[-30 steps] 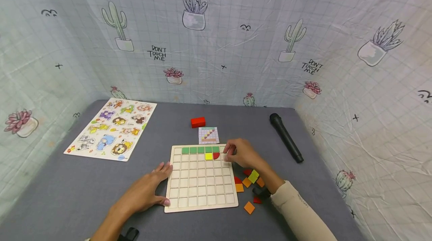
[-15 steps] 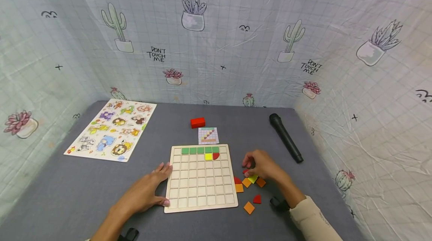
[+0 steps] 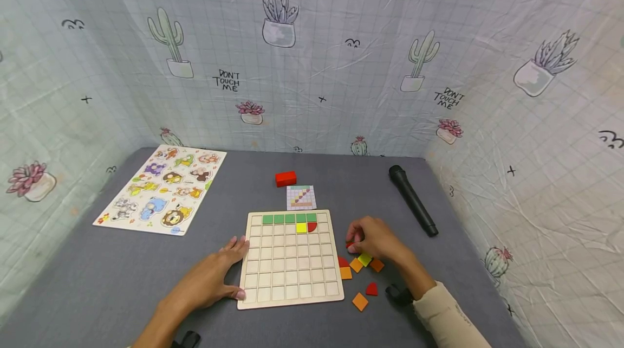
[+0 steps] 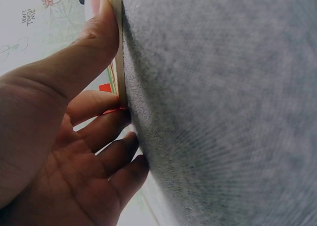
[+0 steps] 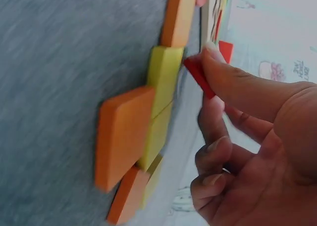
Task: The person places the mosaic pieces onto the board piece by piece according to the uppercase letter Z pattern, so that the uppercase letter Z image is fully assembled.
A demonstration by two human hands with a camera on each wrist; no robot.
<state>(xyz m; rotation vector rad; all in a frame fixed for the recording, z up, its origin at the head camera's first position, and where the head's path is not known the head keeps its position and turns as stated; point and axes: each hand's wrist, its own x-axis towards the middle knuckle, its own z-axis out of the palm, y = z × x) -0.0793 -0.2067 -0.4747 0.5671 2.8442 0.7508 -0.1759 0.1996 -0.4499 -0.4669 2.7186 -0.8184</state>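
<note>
We see the right hand (image 3: 375, 237) with its grip pinched, thumb against finger, on a flat red piece (image 5: 199, 78) whose full outline is hidden from us. It holds that piece just beyond the right edge of a pale wooden board with a square grid (image 3: 285, 266). The left hand (image 3: 212, 275) lies at the board's left side, its grip loose and fingers extended, fingertips touching the edge and the thumb by the near corner.

On the board we find five green square tiles (image 3: 290, 219) in the top row, with a yellow square tile (image 3: 301, 227) and a red quarter-round tile (image 3: 312, 227) side by side in the row below. To its right, on the grey table (image 3: 122, 283), we make out loose orange tiles (image 3: 360, 302), loose yellow tiles (image 5: 166, 72) and a red wedge-shaped tile (image 3: 372, 289).

Beyond the board we note a small printed card (image 3: 301, 205), a red rectangular block (image 3: 285, 179) and, farther right, a black microphone (image 3: 413, 200).
</note>
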